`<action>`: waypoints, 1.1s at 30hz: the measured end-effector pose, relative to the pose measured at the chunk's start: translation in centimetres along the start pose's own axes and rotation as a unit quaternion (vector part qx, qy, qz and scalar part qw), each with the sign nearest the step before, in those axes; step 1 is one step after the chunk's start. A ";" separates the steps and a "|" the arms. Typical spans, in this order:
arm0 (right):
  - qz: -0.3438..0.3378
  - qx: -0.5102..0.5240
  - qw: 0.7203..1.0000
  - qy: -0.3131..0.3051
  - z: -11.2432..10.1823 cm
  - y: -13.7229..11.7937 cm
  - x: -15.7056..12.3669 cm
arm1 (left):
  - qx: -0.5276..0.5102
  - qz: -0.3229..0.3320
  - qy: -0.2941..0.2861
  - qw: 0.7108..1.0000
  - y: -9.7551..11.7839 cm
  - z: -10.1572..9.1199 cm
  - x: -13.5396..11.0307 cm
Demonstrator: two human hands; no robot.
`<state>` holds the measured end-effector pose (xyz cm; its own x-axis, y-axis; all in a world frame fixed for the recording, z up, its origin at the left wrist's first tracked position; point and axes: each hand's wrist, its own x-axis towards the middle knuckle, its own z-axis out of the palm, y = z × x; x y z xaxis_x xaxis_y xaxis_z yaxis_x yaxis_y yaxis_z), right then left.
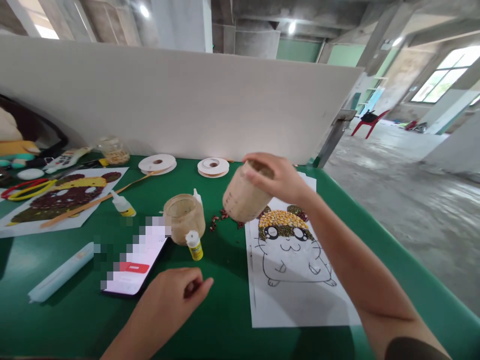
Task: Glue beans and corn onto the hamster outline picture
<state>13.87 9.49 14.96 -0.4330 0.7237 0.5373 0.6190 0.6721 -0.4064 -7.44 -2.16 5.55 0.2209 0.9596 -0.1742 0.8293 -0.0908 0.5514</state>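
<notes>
My right hand (273,175) grips a cloudy beige jar (243,197) near its rim, holding it tilted beside the drawing sheet (296,305). The sheet carries an outlined cartoon hamster; its head (283,220) is partly covered with yellow corn kernels and dark green and red seeds. Loose red beans (214,223) lie on the table left of the held jar. My left hand (172,295) is curled closed over the table by the phone (146,257); what its fingers hold, if anything, is hidden. A small glue bottle (195,246) stands ahead of it, before a second open jar (183,217).
A white panel (180,100) closes the table's back. Two ribbon spools (157,163) lie before it. At left are a seed picture (75,192), scissors (30,190), another glue bottle (123,205), a pale blue roll (62,272) and a clear jar (114,150).
</notes>
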 end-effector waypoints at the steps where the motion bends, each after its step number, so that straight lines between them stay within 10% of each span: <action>1: -0.017 -0.004 1.000 0.013 -1.1 -0.3 0.0 | -0.119 0.026 -0.027 0.992 0.6 0.2 0.0; 3: -0.038 -0.011 0.999 0.026 -2.5 -1.0 -0.6 | -0.400 0.036 -0.086 0.912 2.3 1.1 0.5; 6: -0.035 0.006 0.999 0.018 -2.8 -2.2 -2.5 | -0.706 -0.003 -0.141 0.694 5.2 3.0 1.8; 9: -0.033 0.025 0.999 -0.003 -1.6 -2.7 -5.6 | -0.819 -0.047 -0.223 0.526 7.2 4.8 2.8; 11: -0.017 0.037 0.999 0.017 -0.9 -2.6 -7.8 | -0.853 -0.064 -0.213 0.473 7.6 5.6 3.0; 17: 0.116 0.181 0.973 0.088 1.0 -1.7 -12.9 | -0.816 -0.165 -0.147 0.535 7.6 6.9 2.6; 21: 0.371 0.330 0.830 0.255 3.1 -1.6 -13.9 | -0.794 -0.144 -0.032 0.590 8.3 7.7 2.4; 25: 0.488 0.389 0.674 0.396 4.7 -1.5 -13.9 | -0.747 -0.091 0.015 0.658 8.7 7.9 2.5; 33: 0.523 0.496 0.599 0.349 5.9 -0.1 -14.8 | -0.631 -0.009 0.034 0.775 8.1 7.9 2.8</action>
<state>16.35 -0.38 2.67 0.4448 0.8213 -0.3572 -0.5315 -0.0789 -0.8434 3.94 -2.28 3.13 0.1517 0.9736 -0.1706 -0.3396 0.2134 0.9160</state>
